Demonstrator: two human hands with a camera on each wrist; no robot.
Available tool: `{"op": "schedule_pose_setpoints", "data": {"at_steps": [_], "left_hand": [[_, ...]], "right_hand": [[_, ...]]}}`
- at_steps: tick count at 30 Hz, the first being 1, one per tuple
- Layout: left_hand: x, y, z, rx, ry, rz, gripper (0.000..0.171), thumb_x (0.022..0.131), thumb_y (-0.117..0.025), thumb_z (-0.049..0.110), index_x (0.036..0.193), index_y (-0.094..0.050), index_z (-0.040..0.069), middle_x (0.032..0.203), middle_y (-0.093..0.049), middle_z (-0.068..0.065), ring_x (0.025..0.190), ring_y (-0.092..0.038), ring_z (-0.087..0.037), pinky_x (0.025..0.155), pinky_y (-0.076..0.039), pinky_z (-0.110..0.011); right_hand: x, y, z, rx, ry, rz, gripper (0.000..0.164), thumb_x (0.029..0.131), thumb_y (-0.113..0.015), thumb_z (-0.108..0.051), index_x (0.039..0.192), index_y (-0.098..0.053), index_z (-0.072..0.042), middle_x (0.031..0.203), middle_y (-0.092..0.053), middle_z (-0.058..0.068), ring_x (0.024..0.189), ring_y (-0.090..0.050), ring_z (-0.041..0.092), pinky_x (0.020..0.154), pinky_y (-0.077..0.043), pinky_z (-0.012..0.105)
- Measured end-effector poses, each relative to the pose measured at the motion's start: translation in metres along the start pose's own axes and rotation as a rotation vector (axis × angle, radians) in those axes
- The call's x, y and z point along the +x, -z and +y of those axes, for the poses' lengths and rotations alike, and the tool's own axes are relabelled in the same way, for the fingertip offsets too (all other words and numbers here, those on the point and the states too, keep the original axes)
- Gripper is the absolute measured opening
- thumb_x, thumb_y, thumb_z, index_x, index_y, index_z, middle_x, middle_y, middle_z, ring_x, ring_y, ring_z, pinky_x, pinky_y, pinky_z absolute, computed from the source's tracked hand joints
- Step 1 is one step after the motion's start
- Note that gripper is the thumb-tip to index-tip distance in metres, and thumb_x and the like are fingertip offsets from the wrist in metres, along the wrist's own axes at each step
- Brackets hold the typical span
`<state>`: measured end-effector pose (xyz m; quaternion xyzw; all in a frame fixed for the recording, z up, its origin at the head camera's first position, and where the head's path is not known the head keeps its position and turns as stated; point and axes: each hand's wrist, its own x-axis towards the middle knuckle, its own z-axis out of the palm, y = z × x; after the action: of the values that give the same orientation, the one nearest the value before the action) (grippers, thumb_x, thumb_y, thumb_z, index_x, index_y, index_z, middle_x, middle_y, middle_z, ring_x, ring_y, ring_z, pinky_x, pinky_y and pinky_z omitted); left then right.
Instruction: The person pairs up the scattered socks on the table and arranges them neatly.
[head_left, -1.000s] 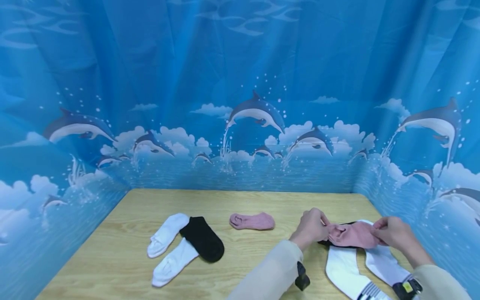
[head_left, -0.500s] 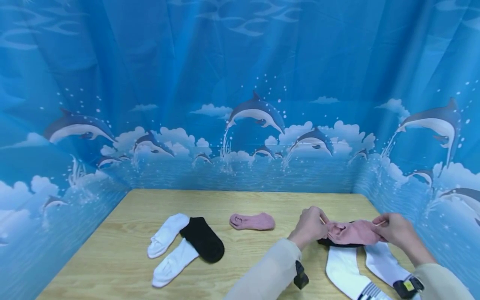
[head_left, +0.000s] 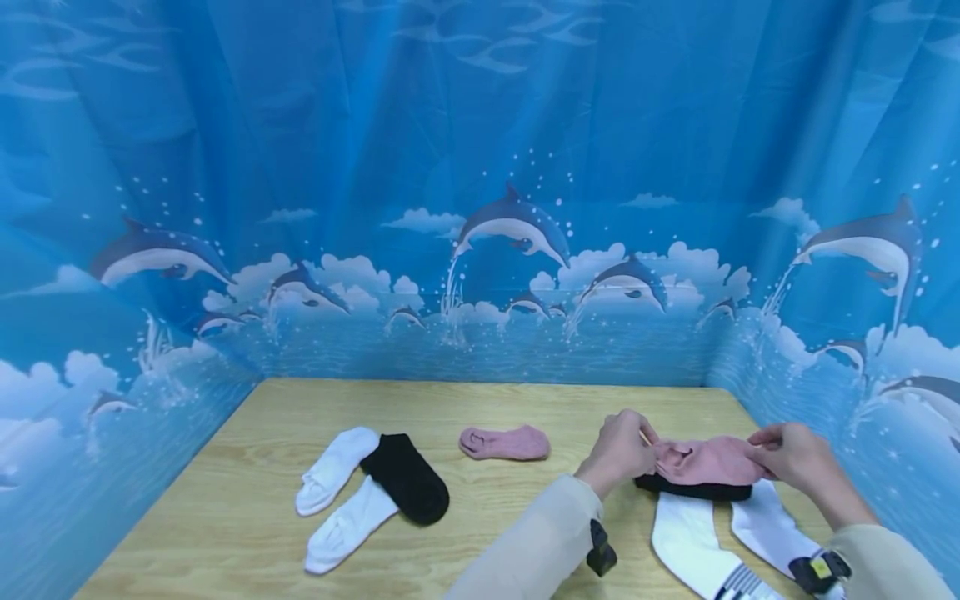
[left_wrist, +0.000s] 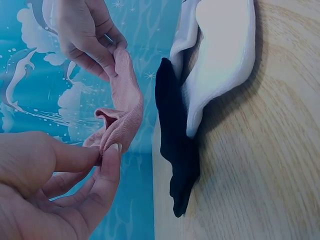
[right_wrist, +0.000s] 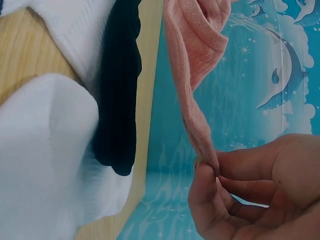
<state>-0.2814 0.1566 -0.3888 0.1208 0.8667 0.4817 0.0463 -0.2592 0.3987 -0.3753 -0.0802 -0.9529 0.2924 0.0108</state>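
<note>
A pink ankle sock point(head_left: 708, 461) is stretched between my two hands at the right of the table. My left hand point(head_left: 621, 450) pinches its left end, near the opening, between thumb and fingertips. The other end is pinched by my right hand point(head_left: 797, 467). In both wrist views the sock hangs above the table. Beneath it lies a black sock point(left_wrist: 177, 135), across the upper parts of two white socks point(head_left: 686, 533) with dark stripes at the near end of one. Part of that black sock is hidden by the pink one in the head view.
Another pink sock point(head_left: 504, 442) lies at the middle of the wooden table point(head_left: 360, 404). To the left are two short white socks point(head_left: 336, 471) and a black sock point(head_left: 407, 481) overlapping them. A blue dolphin-print curtain point(head_left: 480, 167) surrounds the table's back and sides.
Both hands have raised the pink sock slightly, away from the black sock, so more of the black sock shows below it. The other socks have not moved.
</note>
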Motion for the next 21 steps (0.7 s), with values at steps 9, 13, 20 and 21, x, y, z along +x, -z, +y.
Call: {"op": "schedule_pose_setpoints", "data": {"at_steps": [9,13,20,21], "left_hand": [[-0.002,0.004,0.0,-0.029,-0.024,-0.013,0.008,0.09,-0.078,0.007,0.085,-0.073,0.011,0.057,-0.067,0.0,0.052,-0.064,-0.011,0.049,-0.047,-0.022],[-0.002,0.006,0.0,-0.034,-0.025,-0.004,0.009,0.088,-0.079,0.005,0.083,-0.073,0.011,0.06,-0.066,0.003,0.05,-0.062,-0.009,0.048,-0.047,-0.021],[-0.002,0.012,0.002,-0.039,-0.017,0.004,0.007,0.087,-0.081,0.005,0.086,-0.075,0.009,0.066,-0.068,0.003,0.049,-0.061,-0.007,0.05,-0.049,-0.02],[-0.002,0.013,0.001,-0.046,-0.015,0.003,0.007,0.087,-0.08,0.005,0.086,-0.075,0.009,0.066,-0.068,0.002,0.049,-0.061,-0.007,0.051,-0.05,-0.02]], "right_hand": [[0.002,0.0,-0.002,-0.005,-0.002,0.001,0.029,0.096,-0.065,-0.005,0.112,-0.064,0.019,0.084,-0.071,0.019,0.068,-0.067,0.015,0.063,-0.06,0.036],[0.002,0.0,-0.004,-0.003,-0.009,0.002,0.028,0.096,-0.064,-0.005,0.113,-0.064,0.018,0.085,-0.071,0.019,0.069,-0.066,0.015,0.064,-0.061,0.036],[0.003,-0.001,-0.008,0.009,-0.005,0.007,0.033,0.097,-0.065,-0.008,0.116,-0.062,0.019,0.09,-0.071,0.023,0.071,-0.067,0.015,0.066,-0.062,0.036],[0.003,-0.001,-0.009,0.01,-0.003,0.008,0.033,0.098,-0.065,-0.009,0.117,-0.062,0.018,0.09,-0.071,0.023,0.071,-0.067,0.015,0.066,-0.062,0.036]]}}
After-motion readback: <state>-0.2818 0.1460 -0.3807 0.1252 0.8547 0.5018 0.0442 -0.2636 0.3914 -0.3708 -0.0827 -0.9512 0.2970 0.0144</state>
